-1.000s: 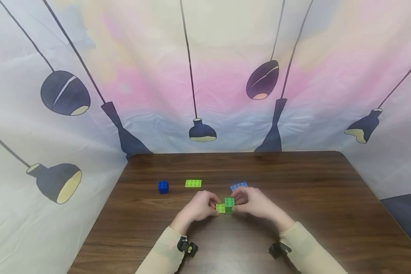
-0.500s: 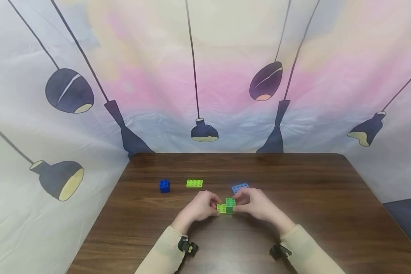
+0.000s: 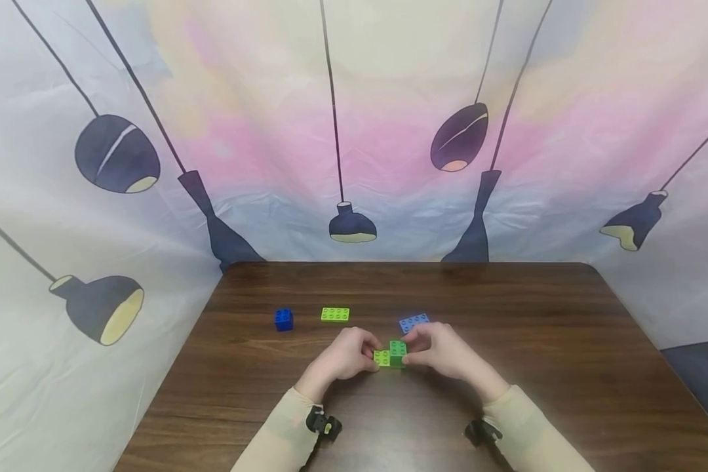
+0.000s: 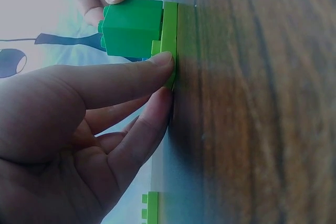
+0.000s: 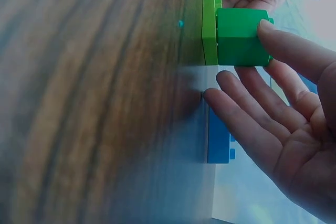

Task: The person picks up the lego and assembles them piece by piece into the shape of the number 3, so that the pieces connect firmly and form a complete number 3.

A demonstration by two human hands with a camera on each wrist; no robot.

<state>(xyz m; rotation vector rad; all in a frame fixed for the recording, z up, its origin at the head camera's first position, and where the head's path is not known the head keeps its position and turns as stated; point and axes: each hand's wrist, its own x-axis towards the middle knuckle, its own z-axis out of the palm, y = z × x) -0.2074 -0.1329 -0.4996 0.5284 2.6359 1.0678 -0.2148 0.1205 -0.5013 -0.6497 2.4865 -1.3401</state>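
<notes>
My left hand [image 3: 348, 354] pinches the left end of a lime-green flat toy brick [image 3: 381, 358] between thumb and fingers, low against the tabletop. Over that brick's right end sits a green square block [image 3: 398, 354], gripped by my right hand [image 3: 439, 347] with its thumb on the near side. A narrow gap shows between block and flat brick in the right wrist view, so how firmly they are joined I cannot tell. The other fingers of my right hand [image 5: 299, 114] spread out beside the block.
Behind the hands on the wooden table [image 3: 537, 328] lie a dark blue square block [image 3: 283, 320], another lime flat brick [image 3: 335, 314] and a light blue flat brick [image 3: 414, 322], which is close behind my right fingers. A printed cloth [image 3: 259, 131] hangs beyond the table.
Both hands stay on the lime flat brick and green block with barely any movement. The head view has shifted slightly.
</notes>
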